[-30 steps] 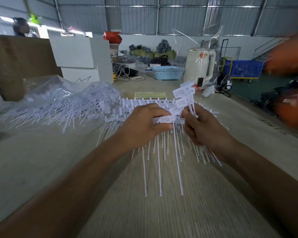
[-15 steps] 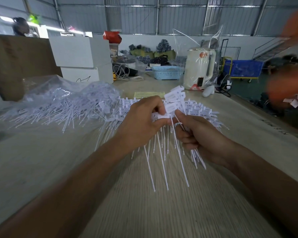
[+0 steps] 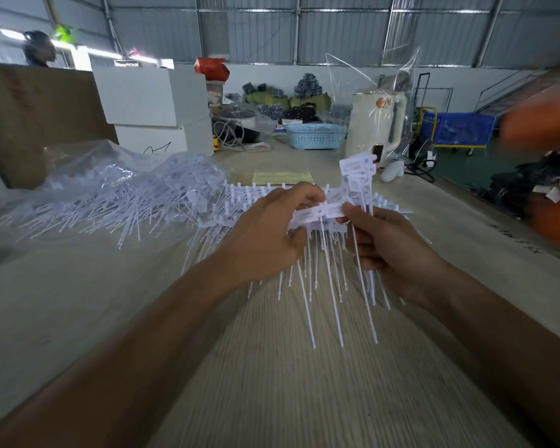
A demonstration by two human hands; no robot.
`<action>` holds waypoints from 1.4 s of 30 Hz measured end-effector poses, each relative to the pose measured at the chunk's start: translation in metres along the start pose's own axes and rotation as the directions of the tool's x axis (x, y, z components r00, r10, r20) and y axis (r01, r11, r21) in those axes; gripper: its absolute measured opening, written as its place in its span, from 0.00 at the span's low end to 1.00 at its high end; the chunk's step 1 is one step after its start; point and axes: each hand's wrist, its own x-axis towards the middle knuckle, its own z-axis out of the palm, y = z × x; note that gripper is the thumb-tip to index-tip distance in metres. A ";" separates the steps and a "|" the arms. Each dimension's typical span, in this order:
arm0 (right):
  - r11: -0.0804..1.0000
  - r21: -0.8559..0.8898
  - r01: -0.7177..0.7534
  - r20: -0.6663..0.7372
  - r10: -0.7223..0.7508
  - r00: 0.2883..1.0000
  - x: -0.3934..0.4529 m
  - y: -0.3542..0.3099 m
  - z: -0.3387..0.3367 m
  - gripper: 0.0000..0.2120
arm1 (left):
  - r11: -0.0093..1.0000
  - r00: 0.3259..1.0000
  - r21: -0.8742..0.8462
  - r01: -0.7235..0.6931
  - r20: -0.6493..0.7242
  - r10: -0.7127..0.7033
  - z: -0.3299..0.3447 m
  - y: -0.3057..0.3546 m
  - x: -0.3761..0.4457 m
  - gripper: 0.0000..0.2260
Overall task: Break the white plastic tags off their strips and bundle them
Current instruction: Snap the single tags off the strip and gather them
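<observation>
While held above pale wooden table (image 3: pixel 78 305), white plastic tag strip (image 3: pixel 307 216) pinched in left hand (image 3: pixel 265 236), thin tails hanging down. Right hand (image 3: pixel 385 240) grips bundle of loose white flat-headed tags (image 3: pixel 358 171), thumb on strip.

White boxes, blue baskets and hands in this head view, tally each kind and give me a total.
White rectangular cardboard boxes: 2, upper stacked on lower
Light blue perforated plastic basket: 1
Bare hands gripping white plastic tags: 2, left hand and right hand
Total: 5
</observation>
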 end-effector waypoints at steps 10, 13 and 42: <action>0.996 -0.076 0.037 0.061 -0.033 0.998 -0.002 0.002 -0.001 0.14 | 0.994 0.995 0.103 -0.022 -0.093 0.032 -0.001 0.002 0.001 0.09; 0.981 -0.160 0.107 0.070 -0.097 0.993 -0.003 0.003 -0.001 0.14 | 0.996 0.997 0.082 -0.025 -0.075 0.031 -0.001 0.001 0.001 0.09; 0.991 -0.030 0.132 0.090 -0.129 0.987 -0.003 -0.004 0.002 0.20 | 0.745 0.933 -0.603 0.284 -0.006 -0.360 0.002 0.015 0.010 0.09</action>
